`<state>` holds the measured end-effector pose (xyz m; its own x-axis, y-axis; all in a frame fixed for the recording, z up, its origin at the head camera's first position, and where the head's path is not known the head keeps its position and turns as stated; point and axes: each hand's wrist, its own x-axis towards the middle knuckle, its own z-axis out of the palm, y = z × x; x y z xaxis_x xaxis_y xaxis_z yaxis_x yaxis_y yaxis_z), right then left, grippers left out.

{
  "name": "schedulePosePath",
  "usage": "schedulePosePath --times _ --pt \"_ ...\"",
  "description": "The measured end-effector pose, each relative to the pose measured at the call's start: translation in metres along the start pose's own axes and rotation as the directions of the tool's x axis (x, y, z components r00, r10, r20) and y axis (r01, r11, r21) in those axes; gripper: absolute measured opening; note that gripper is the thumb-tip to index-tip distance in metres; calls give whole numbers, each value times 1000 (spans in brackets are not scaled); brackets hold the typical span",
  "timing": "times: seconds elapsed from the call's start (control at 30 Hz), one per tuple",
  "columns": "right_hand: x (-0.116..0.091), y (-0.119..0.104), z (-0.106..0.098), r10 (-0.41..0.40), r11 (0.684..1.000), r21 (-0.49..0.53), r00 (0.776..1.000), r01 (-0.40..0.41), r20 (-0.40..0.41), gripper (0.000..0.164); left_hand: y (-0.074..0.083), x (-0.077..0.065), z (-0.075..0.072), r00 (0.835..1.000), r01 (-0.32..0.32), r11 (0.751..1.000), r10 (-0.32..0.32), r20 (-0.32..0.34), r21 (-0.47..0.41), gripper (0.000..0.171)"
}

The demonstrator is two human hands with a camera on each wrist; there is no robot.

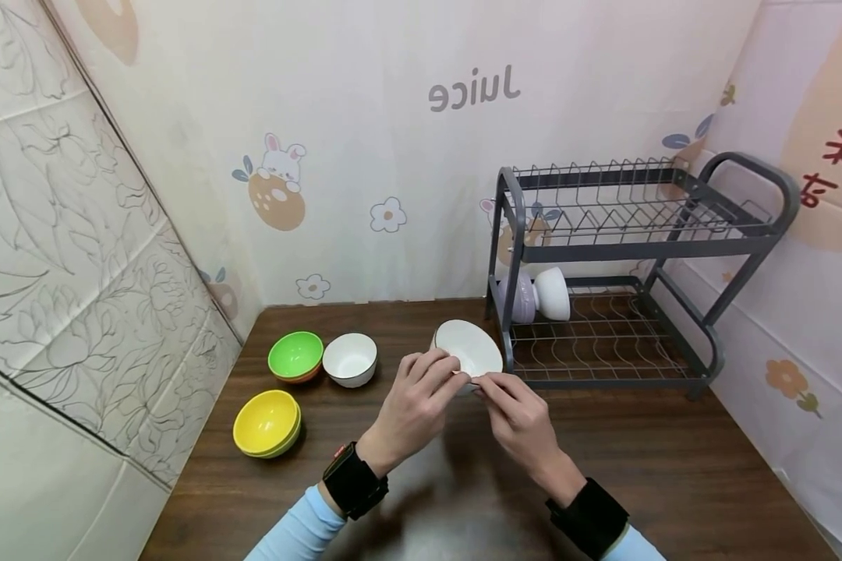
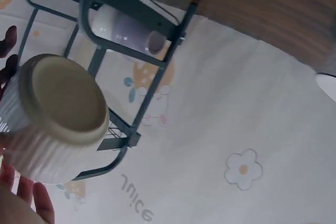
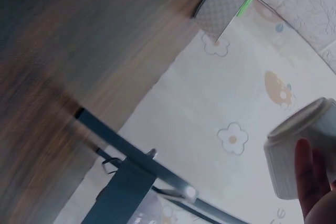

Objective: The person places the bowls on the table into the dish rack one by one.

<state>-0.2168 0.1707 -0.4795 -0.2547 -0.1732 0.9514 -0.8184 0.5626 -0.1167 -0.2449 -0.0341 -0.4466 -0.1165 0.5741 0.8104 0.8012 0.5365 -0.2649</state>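
A white bowl (image 1: 466, 343) is held up above the table by both hands, its inside toward the head camera. My left hand (image 1: 414, 405) grips its near rim from the left. On the right side of that rim, my right hand (image 1: 522, 425) pinches the edge between thumb and fingers. The left wrist view shows the underside of this bowl (image 2: 68, 98), with a round base ring and a ribbed wall. Fingers of the right hand (image 3: 310, 182) press against the bowl's outer wall in the right wrist view.
A dark two-tier dish rack (image 1: 631, 251) stands at the right, with a lavender bowl (image 1: 522, 300) and a white bowl (image 1: 553, 294) tipped sideways on its lower tier. At left are a green bowl (image 1: 295, 354) on an orange one, another white bowl (image 1: 351, 358) and stacked yellow bowls (image 1: 265, 422).
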Motion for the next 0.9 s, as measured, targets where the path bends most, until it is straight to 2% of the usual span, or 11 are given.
schedulePosePath --times 0.17,0.37,0.47,0.63,0.73,0.9 --pt "1 -3 -9 22 1000 -10 991 -24 -132 28 5 12 9 996 55 994 -62 -66 -97 33" --pt "0 -4 -23 86 996 0 958 -90 -272 27 14 21 24 980 136 960 -167 -111 -245 45" --pt "-4 0 -29 124 990 -19 941 -137 -315 26 21 24 31 973 183 944 -213 -83 -273 48" --pt "-11 10 -40 241 963 -27 905 -268 -350 10 28 30 44 958 280 910 -285 30 -307 53" --pt "-9 15 -48 314 939 -14 873 -343 -373 20 30 35 51 950 313 895 -304 78 -317 56" --pt "-1 16 -59 393 907 12 834 -422 -386 29 32 44 63 944 329 892 -305 125 -311 57"
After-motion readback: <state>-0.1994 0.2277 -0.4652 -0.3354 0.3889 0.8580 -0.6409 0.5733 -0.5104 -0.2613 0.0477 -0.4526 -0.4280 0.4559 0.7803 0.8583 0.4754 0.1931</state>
